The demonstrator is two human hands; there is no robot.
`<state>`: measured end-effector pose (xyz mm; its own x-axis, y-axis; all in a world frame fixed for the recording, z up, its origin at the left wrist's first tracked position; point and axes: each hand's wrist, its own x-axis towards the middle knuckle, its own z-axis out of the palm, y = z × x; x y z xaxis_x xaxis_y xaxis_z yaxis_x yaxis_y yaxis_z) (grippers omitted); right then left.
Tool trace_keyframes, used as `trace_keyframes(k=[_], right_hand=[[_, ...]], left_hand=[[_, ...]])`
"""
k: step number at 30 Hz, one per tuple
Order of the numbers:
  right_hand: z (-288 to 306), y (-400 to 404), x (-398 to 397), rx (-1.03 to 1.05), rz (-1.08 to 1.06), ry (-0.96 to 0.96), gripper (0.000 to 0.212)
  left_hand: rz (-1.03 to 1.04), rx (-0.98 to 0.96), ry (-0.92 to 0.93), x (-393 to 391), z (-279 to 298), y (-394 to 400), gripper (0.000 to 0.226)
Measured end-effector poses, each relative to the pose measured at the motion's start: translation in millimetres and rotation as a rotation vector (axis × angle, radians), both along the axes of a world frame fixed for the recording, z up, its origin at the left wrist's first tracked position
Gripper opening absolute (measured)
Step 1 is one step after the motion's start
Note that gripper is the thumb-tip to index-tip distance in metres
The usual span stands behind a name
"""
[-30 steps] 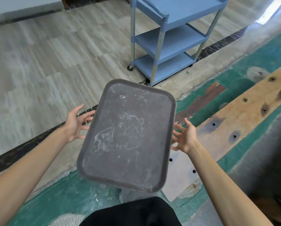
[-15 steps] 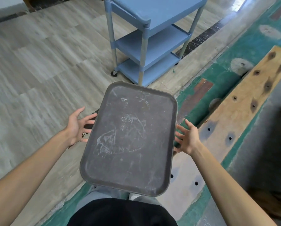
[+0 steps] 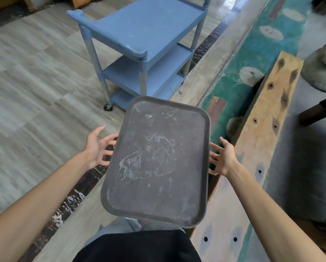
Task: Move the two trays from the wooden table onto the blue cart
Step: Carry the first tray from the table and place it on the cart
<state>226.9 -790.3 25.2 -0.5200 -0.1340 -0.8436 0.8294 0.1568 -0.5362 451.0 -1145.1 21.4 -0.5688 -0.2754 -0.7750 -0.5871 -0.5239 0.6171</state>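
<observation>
A dark grey tray (image 3: pixel 158 163) with white scuff marks is held flat in front of me, over the floor. My left hand (image 3: pixel 98 146) supports its left edge and my right hand (image 3: pixel 222 157) its right edge, fingers spread and reaching under the rim. The blue cart (image 3: pixel 147 33) with three shelves stands ahead, just beyond the tray's far end; its top shelf is bare. A second tray is not in view.
A long wooden plank (image 3: pixel 260 133) with dark knots and holes lies on the green painted floor strip (image 3: pixel 239 59) to my right. Grey wood-look flooring (image 3: pixel 35 91) spreads to the left. A dark furniture leg (image 3: pixel 317 110) shows at the right edge.
I have walked closer to the cart with the tray held in both hands; the cart now looms larger and nearer, and its top shelf is in full view.
</observation>
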Motion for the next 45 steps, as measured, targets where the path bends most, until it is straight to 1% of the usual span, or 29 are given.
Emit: trace_keyframes(k=[7,12,17,24,29,34,40,45], right_hand=[[15,-11,-88,-0.005,-0.077,0.037,0.055],[13,-25,-186,-0.012,-0.067,0.061,0.055],[9,-56,-307,-0.022,-0.002,0.098,0.055],[38,-93,-440,-0.042,0.059,0.126,0.051],[53,-140,-514,-0.04,0.127,0.149,0.055],[62,-207,-579,-0.036,0.176,0.154,0.057],[74,-308,-651,-0.062,0.328,0.158,0.059],[85,-403,-693,-0.057,0.46,0.181,0.062]], left_hand=[[-0.097,-0.016,0.062,-113,26,-32,0.076],[-0.111,-0.037,0.063,-212,29,-48,0.079],[-0.062,-0.05,0.081,-315,24,-65,0.081],[0.006,-0.05,0.135,-421,47,-90,0.08],[0.044,-0.052,0.159,-475,57,-129,0.082],[0.088,-0.022,0.2,-514,60,-184,0.088],[0.185,-0.034,0.205,-551,68,-260,0.094],[0.286,-0.042,0.203,-556,79,-317,0.101]])
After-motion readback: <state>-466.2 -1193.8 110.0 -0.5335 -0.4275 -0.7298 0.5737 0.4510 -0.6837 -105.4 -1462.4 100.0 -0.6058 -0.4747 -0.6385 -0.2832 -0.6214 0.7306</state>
